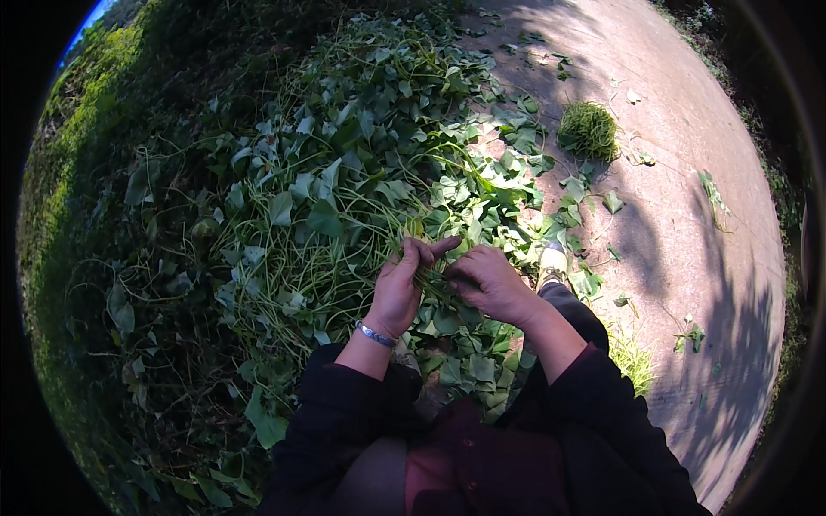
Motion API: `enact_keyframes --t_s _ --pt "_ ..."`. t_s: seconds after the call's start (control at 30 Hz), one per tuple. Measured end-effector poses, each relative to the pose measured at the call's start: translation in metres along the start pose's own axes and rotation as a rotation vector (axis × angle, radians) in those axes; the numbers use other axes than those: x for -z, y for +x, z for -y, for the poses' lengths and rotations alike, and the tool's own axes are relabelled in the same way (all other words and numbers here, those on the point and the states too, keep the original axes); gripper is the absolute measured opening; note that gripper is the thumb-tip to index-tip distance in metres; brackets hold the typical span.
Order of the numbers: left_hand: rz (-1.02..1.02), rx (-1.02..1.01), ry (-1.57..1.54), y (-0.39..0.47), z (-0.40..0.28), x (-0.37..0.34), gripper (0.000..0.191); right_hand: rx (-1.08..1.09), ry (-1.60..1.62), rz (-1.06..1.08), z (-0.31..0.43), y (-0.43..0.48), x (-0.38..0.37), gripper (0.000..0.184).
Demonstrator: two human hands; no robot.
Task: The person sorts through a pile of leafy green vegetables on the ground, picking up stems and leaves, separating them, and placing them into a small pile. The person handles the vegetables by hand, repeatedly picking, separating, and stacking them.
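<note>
My left hand, with a bracelet at the wrist, is curled around a few thin green stems, and its index finger points right. Just beside it, my right hand has its fingers bent in by the same stems. Whether it pinches one is hidden behind the knuckles. Under and beyond both hands spreads a heap of leafy green vines, probably sweet potato. Plucked-looking leaves lie on the ground between my legs.
A compact bundle of green stems lies on the concrete path at the right. Another light-green bundle is beside my right leg. My shoe stands among leaves. Loose sprigs dot the path; dark undergrowth borders the left.
</note>
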State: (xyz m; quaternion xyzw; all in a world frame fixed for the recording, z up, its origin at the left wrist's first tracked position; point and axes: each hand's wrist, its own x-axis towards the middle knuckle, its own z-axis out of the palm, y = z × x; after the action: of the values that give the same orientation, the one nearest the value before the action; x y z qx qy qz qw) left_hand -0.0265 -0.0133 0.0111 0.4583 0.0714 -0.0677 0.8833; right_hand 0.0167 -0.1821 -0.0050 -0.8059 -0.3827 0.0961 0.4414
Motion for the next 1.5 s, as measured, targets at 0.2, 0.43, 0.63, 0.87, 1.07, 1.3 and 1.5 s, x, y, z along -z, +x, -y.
enact_keyframes --t_s 0.2,0.43,0.63,0.87,1.07,1.3,1.5 --pt "-0.016 0.037 0.011 -0.001 0.003 -0.002 0.035 0.043 -0.014 -0.054 0.001 -0.001 -0.001 0.014" --pt "0.003 -0.005 -0.091 -0.001 -0.001 0.001 0.031 -0.133 0.026 -0.086 -0.001 0.004 0.007 0.013" --pt "0.021 -0.015 -0.15 -0.001 0.0 0.006 0.03 0.002 0.067 0.075 -0.002 -0.002 0.003 0.017" --pt "-0.038 0.058 -0.053 0.0 0.001 0.012 0.029 -0.04 0.243 0.143 -0.006 -0.003 0.004 0.015" --pt "-0.068 0.098 -0.064 -0.001 -0.003 0.008 0.029 -0.04 0.095 0.119 -0.007 -0.003 0.004 0.021" --pt "-0.037 0.052 -0.167 -0.001 -0.001 0.009 0.031 -0.114 0.228 0.069 0.001 0.001 0.006 0.018" --pt "0.011 -0.004 -0.268 0.0 -0.002 0.009 0.032 -0.096 0.378 0.059 -0.005 -0.003 -0.005 0.019"
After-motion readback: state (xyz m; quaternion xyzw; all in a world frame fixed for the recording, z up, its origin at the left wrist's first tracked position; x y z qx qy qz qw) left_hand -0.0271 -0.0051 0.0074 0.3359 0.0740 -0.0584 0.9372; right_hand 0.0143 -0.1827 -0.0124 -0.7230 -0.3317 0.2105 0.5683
